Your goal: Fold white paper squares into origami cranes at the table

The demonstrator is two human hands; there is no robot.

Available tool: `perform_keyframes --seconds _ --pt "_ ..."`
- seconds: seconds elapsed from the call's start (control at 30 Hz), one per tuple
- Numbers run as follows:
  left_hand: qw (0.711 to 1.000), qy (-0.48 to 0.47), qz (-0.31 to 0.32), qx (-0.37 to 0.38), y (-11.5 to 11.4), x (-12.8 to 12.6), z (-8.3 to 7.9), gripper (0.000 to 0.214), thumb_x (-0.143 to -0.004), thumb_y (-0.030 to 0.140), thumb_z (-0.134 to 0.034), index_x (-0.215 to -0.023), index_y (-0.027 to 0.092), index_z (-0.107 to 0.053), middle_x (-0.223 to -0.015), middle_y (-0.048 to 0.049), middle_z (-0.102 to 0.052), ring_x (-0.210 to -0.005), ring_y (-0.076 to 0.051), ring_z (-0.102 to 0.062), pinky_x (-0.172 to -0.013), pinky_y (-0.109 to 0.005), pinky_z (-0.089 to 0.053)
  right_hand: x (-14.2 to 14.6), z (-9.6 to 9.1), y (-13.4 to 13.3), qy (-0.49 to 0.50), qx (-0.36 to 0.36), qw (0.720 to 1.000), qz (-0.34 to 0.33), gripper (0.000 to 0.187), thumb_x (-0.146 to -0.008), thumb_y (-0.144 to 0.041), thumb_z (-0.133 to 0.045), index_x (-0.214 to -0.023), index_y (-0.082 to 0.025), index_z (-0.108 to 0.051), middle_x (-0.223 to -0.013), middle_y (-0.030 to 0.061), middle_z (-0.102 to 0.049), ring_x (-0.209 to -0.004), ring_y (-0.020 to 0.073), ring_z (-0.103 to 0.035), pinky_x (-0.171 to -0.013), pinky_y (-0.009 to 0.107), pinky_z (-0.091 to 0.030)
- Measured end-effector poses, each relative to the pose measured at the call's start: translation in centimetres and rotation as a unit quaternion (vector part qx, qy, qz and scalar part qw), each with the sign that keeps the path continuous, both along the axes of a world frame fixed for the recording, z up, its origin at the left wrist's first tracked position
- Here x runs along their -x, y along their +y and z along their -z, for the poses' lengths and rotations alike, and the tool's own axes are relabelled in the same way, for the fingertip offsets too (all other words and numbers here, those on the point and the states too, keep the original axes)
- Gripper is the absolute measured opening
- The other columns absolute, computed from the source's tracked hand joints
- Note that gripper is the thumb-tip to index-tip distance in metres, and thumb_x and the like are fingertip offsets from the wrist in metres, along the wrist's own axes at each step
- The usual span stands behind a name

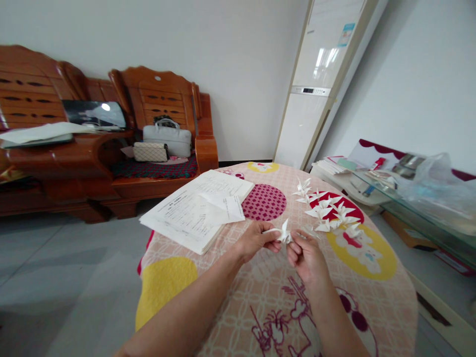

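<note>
A small white folded paper crane (284, 233) is held above the round table between both hands. My left hand (256, 240) pinches its left wing with thumb and fingers. My right hand (307, 255) has its fingers curled closed against the crane's right side. Several finished white paper cranes (327, 210) lie in a cluster on the tablecloth (267, 297) just beyond my right hand.
A stack of printed paper sheets (197, 208) lies on the table's far left. Wooden sofa chairs (159, 129) with bags stand behind to the left, a tall white air conditioner (320, 84) at the back, and a glass shelf (409, 193) with clutter on the right.
</note>
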State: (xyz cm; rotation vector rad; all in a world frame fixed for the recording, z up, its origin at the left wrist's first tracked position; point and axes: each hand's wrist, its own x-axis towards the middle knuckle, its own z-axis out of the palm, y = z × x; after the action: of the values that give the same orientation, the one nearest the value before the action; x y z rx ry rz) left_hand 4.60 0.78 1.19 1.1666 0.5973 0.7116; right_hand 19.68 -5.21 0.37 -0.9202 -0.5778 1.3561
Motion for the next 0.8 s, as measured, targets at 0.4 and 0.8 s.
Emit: perform_keyframes --seconds 0.4,0.8 --pt "0.996 -0.075 0.009 0.052 -0.2 -0.6 0.6 0.04 -0.066 0.046 -0.078 -0.068 0.01 -0.062 -0.061 -0.0012 -0.06 -0.049 -0.007 -0.054 -0.049 -0.018 -0.039 0.5 0.6 0.2 0.093 -0.001 0.995 -0.023 0.037 -0.066 -0.032 -0.08 -0.062 -0.019 -0.045 -0.042 -0.0126 -0.036 -0.03 0.0037 -0.031 -0.027 0.015 -0.027" --pt "0.991 -0.105 -0.013 0.078 -0.5 -1.1 0.8 0.038 -0.065 0.042 -0.08 -0.068 0.01 -0.06 -0.061 -0.0009 -0.063 -0.049 -0.007 -0.055 -0.052 -0.019 -0.043 0.9 0.6 0.2 0.098 0.002 0.995 -0.006 0.039 -0.065 -0.033 -0.079 -0.059 -0.019 -0.043 -0.041 -0.0128 -0.033 -0.03 0.0033 -0.027 -0.027 0.014 -0.026"
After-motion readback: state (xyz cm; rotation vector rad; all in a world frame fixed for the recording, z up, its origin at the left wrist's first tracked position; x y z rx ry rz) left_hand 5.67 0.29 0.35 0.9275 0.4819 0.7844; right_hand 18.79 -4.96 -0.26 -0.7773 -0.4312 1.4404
